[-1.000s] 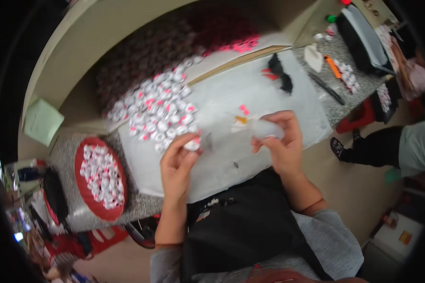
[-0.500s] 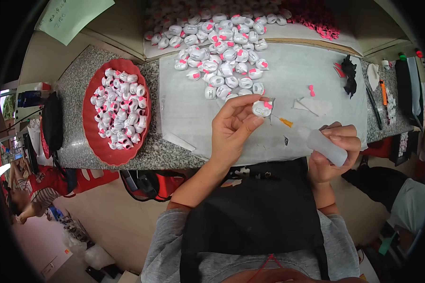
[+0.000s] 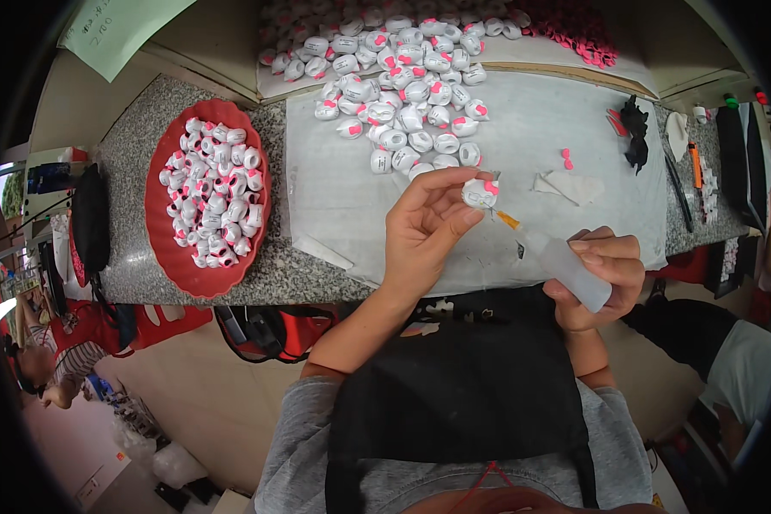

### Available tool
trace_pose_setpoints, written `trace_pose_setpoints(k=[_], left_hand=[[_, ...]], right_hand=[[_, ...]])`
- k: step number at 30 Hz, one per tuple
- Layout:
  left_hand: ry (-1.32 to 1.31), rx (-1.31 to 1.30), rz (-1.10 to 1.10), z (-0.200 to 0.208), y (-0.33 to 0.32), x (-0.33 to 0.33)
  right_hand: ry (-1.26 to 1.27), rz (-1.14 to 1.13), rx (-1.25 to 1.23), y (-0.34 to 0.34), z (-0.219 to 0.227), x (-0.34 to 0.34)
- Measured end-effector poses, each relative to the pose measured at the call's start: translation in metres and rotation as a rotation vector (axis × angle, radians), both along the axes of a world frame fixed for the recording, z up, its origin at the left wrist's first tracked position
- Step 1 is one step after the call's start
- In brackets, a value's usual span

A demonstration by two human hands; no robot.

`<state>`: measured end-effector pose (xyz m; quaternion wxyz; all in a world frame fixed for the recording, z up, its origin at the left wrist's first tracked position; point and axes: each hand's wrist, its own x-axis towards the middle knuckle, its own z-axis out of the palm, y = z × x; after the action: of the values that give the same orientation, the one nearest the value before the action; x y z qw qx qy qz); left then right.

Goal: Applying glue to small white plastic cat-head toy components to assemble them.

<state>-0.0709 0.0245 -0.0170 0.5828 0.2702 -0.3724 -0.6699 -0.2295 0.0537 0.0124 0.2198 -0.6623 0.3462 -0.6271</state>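
Note:
Between the thumb and fingers of my left hand point(image 3: 428, 230) is a small white figurine head point(image 3: 478, 194) with a pink bow on its upper right. My right hand point(image 3: 604, 276) grips a translucent squeeze bottle point(image 3: 574, 272), tilted so that its needle tip with an orange-yellow base point(image 3: 509, 220) points at the head. The needle's end is at or very close to the head's lower right; whether it touches I cannot tell. Beyond my hands lies a loose pile of similar white heads point(image 3: 415, 116), many with pink bows.
To the left a red scalloped tray point(image 3: 157, 231) holds many white heads. A single pink bow point(image 3: 566, 158) and a folded white cloth point(image 3: 567, 188) lie on the covered worktop. Pink bows point(image 3: 578, 43) are heaped far right. An orange-handled tool point(image 3: 696, 167) lies at right.
My right hand has brought the bottle slightly left and its needle tip up closer to the head. My left hand keeps holding the head, nearly unmoved.

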Motion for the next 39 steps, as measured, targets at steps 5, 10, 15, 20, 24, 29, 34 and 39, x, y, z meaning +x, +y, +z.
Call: trace_pose_setpoints(k=[5, 10, 15, 20, 24, 29, 34, 39], left_hand=[[-0.003, 0.022, 0.008, -0.0008, 0.001, 0.0004], [-0.044, 0.006, 0.01, -0.0002, 0.001, 0.0006], [-0.017, 0.004, 0.0, -0.0001, 0.0013, -0.0002], [-0.027, 0.003, -0.005, 0.0011, 0.0014, 0.0006], [-0.031, 0.009, -0.027, 0.0007, 0.0016, -0.0001], [-0.039, -0.002, -0.007, -0.0016, 0.0019, 0.0013], [-0.081, -0.054, 0.0, -0.0029, 0.0005, -0.0003], [-0.096, -0.055, 0.01, -0.0031, 0.0012, 0.0009]], right_hand=[[0.039, -0.01, 0.023, 0.0029, 0.0026, 0.0004], [0.061, -0.066, 0.024, 0.0031, 0.0009, -0.001], [0.066, -0.09, 0.015, 0.0034, 0.0013, 0.001], [0.055, -0.081, 0.024, 0.0037, 0.0013, 0.0032], [0.047, -0.062, 0.03, 0.0041, 0.0023, 0.0033], [0.054, -0.046, 0.019, 0.0039, 0.0005, 0.0037], [0.062, -0.072, 0.013, 0.0027, 0.0001, 0.0025], [0.066, -0.072, 0.021, 0.0036, 0.0011, 0.0036]])
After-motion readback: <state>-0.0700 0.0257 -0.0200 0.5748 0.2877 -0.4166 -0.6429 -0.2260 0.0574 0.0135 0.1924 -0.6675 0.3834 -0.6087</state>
